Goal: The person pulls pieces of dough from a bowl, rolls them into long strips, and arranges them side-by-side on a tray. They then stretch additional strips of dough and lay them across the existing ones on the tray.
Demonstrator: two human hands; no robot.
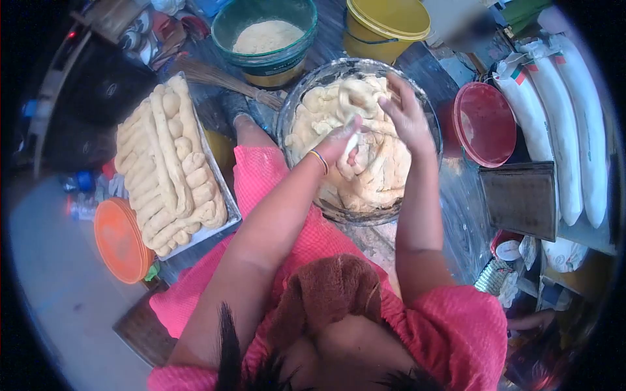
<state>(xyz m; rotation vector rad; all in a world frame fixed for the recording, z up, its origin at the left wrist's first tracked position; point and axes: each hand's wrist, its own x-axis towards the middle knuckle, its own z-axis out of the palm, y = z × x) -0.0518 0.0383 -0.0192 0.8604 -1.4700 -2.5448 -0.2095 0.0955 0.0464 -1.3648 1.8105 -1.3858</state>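
A wide round basin point(285, 124) full of pale dough point(372, 186) sits in front of me. Over it, my left hand point(338, 142) is closed around a piece of dough point(353, 142), whose end pokes out between the fingers. A looped, slightly blurred strand of dough point(357, 96) rises just beyond that hand. My right hand point(409, 120) is at the basin's right side, fingers apart and palm turned toward the loop. Whether its fingertips touch the strand is hard to make out.
On the left, a tray point(228, 215) carries rows of dough ropes point(166, 163), beside an orange lid point(117, 241). A green tub point(225, 49) of flour, a broom point(218, 75) and a yellow bucket point(365, 45) stand beyond. A red bucket point(486, 124) and white sacks point(551, 124) are right.
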